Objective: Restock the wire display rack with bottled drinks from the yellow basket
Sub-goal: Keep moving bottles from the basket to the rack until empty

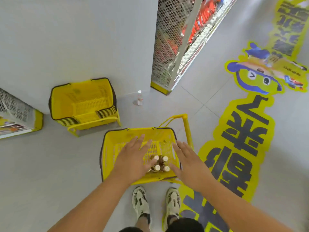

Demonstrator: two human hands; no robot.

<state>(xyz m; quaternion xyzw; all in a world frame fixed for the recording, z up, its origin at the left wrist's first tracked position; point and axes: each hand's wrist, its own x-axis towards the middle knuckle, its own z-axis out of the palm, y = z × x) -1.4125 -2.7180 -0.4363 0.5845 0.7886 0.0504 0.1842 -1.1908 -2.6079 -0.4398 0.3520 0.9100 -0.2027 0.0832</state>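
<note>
Stood over the basket [107, 151] on the floor [50, 164], just ahead of the shoes [140, 203]. Reached in with both hands, palms down. Left hand [132, 158] spread, fingers [142, 139] open, thumb side touching or just over the bottles [159, 163]; contact too blurred to tell. Right hand [187, 163] likewise open and empty, hovering beside the cluster at the near right corner.

Four bottles seen, upright and packed together: brown bodies, pale round caps. Probably full, so fairly heavy for their size; stiff walls, smooth and likely a little slippery. Glass or plastic not clear, so best handled as breakable. Best taken around the neck or shoulder just under the cap, one per hand, or two pinched between fingers by the necks.

Basket of hard yellow plastic, lattice floor and sides, dark rim, long pull handle [187, 129] at the far right.

Rack [167, 39] well apart, up the aisle: white wire mesh on a yellow base. Stack of empty baskets [83, 101] by the wall; a lone clear bottle [139, 97] on the floor beside it.
</note>
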